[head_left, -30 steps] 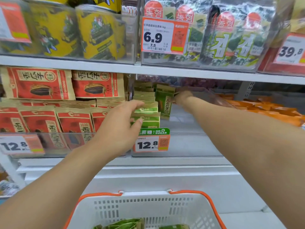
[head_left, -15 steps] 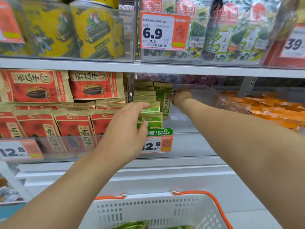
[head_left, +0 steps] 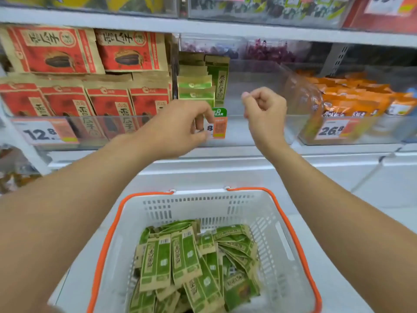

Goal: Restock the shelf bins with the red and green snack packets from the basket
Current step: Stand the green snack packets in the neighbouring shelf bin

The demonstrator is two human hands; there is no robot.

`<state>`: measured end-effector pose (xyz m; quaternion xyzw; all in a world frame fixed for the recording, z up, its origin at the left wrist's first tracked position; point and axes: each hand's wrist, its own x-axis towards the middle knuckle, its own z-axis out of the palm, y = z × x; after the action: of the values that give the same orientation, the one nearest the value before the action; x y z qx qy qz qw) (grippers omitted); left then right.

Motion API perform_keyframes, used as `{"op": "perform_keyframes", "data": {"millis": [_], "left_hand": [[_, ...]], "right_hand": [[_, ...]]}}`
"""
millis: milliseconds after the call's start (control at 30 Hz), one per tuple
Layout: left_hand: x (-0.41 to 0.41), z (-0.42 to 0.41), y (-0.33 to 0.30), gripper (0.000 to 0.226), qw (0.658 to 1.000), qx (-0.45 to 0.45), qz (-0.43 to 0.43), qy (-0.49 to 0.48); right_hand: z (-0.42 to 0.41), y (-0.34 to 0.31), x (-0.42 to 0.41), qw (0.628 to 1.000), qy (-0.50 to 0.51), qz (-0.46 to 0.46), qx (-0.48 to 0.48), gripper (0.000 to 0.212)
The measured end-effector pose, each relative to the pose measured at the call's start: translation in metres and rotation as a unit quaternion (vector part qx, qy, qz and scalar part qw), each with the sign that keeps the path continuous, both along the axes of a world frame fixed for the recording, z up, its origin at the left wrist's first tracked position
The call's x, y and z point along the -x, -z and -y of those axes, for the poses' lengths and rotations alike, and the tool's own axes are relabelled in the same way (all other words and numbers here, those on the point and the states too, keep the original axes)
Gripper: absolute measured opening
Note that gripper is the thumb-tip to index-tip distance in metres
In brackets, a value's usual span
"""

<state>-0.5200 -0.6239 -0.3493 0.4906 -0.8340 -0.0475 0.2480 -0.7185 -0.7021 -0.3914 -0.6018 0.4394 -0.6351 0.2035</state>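
Right now both hands hang in front of the shelf bin, and neither one has a packet in it. The left hand [head_left: 180,127] has its fingers curled loosely downward in front of the bin's clear front wall, covering part of a price tag [head_left: 217,126]; only an "8" and the letters "EAR" on a green tab show beside its fingertips. The right hand [head_left: 265,109] is drawn into a loose fist, thumb against the forefinger, holding nothing, just to the right of the tag.

Behind the hands, the green packets [head_left: 197,86] stand in a short row at the left end of the clear bin [head_left: 255,129]; the rest of that bin shows bare floor. Left of them, the red packets [head_left: 108,102] fill the neighbouring bin, printed with large characters and a sunflower seed picture, above a tag reading "12.8" [head_left: 42,133]. To the right, orange packets [head_left: 352,100] sit over a tag reading "26.8" [head_left: 331,129].

Below the arms, well apart from both hands, the white basket [head_left: 279,222] with orange handles holds a loose heap of green packets [head_left: 191,263], barcodes showing on several.
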Motion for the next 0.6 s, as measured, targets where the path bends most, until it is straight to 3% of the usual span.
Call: {"op": "perform_keyframes", "data": {"millis": [67, 133, 200, 233, 300, 367, 467, 600], "left_hand": [[0.006, -0.008, 0.006, 0.026, 0.973, -0.177, 0.148, 0.005], [0.009, -0.017, 0.022, 0.039, 0.879, -0.370, 0.301, -0.013], [0.009, -0.025, 0.039, 0.049, 0.796, -0.498, 0.342, -0.038], [0.009, -0.026, 0.044, 0.051, 0.787, -0.511, 0.341, -0.042], [0.009, -0.025, 0.045, 0.051, 0.815, -0.471, 0.337, -0.031], [0.011, -0.022, 0.039, 0.051, 0.846, -0.435, 0.308, -0.027], [0.010, -0.021, 0.035, 0.049, 0.845, -0.458, 0.274, -0.036], [0.002, -0.021, 0.038, 0.050, 0.827, -0.474, 0.299, -0.040]], "right_hand": [[-0.040, 0.046, -0.002, 0.998, -0.016, -0.039, -0.042, 0.037], [-0.072, 0.100, -0.001, 0.978, -0.076, -0.119, -0.156, 0.033], [-0.095, 0.147, 0.001, 0.902, -0.175, -0.253, -0.302, 0.017], [-0.105, 0.168, 0.000, 0.855, -0.202, -0.310, -0.362, 0.018], [-0.120, 0.204, 0.001, 0.788, -0.195, -0.355, -0.463, 0.031], [-0.132, 0.227, -0.003, 0.751, -0.184, -0.317, -0.549, 0.039], [-0.147, 0.244, -0.015, 0.681, -0.204, -0.290, -0.641, 0.045], [-0.152, 0.252, -0.027, 0.657, -0.214, -0.285, -0.664, 0.041]]}}
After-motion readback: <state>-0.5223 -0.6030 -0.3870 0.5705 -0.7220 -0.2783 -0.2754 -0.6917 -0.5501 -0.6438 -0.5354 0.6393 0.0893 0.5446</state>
